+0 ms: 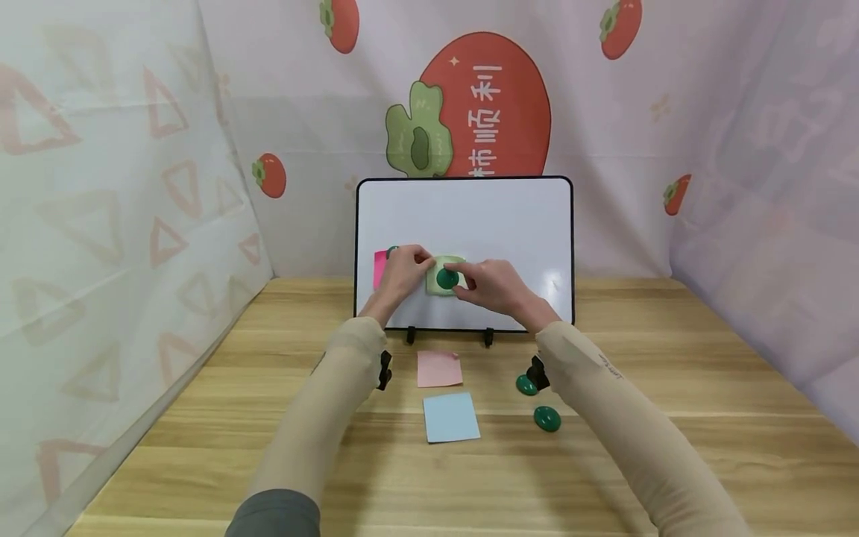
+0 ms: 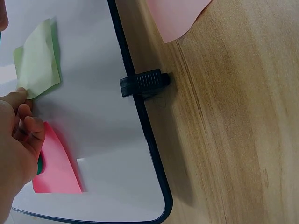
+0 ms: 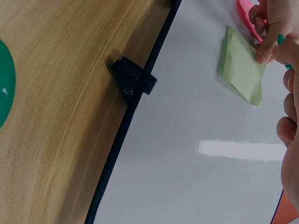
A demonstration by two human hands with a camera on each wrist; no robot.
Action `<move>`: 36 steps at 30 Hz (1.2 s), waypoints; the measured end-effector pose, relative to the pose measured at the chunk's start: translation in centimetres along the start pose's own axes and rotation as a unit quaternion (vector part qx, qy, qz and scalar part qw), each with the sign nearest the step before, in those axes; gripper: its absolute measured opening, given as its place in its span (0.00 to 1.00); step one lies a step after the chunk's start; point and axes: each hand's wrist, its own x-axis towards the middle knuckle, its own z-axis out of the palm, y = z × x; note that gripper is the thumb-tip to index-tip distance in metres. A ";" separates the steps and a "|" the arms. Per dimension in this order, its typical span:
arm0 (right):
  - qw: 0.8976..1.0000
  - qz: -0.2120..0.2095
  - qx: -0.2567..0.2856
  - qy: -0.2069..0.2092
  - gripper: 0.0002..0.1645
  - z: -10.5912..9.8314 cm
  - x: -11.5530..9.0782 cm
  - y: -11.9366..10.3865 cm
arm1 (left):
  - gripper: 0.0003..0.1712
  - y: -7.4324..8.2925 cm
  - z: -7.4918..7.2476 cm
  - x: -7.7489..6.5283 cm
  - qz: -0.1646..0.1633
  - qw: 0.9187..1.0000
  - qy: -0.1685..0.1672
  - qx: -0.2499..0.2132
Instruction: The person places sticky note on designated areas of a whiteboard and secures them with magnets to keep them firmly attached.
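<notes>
My left hand (image 1: pixel 401 270) pinches the left edge of a pale green sticky note (image 2: pixel 38 60) against the whiteboard (image 1: pixel 517 224). In my right hand (image 1: pixel 495 286) a round green magnet (image 1: pixel 447 279) is held between thumb and index finger, right over the note in the head view. The note's lower edge curls away from the board, as the right wrist view shows. Left of it, a bright pink sticky note (image 2: pixel 58 163) is on the board, partly behind my left hand, with another green magnet (image 2: pixel 40 164) on it.
Black clip feet (image 1: pixel 488 337) hold up the board on the wooden table (image 1: pixel 282 358). In front lie a light pink sticky note (image 1: pixel 439 371) and a light blue one (image 1: pixel 451 418). Two green magnets (image 1: pixel 546 418) lie near my right forearm. A patterned cloth (image 1: pixel 302 97) hangs behind.
</notes>
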 end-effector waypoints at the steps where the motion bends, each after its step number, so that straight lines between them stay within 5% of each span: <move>1: 1.000 0.004 0.000 0.002 0.25 0.1 0.1 0.1 | 0.10 0.0 0.0 0.0 -0.001 1.000 -0.001 -0.002; 13: 0.999 0.027 0.003 0.025 0.24 1.4 1.3 1.0 | 0.10 -0.2 -0.1 -0.4 -0.006 1.000 0.005 -0.002; 36: 0.996 0.086 -0.014 0.005 0.25 2.2 2.6 2.5 | 0.10 0.2 0.1 -0.2 0.008 1.000 0.011 0.013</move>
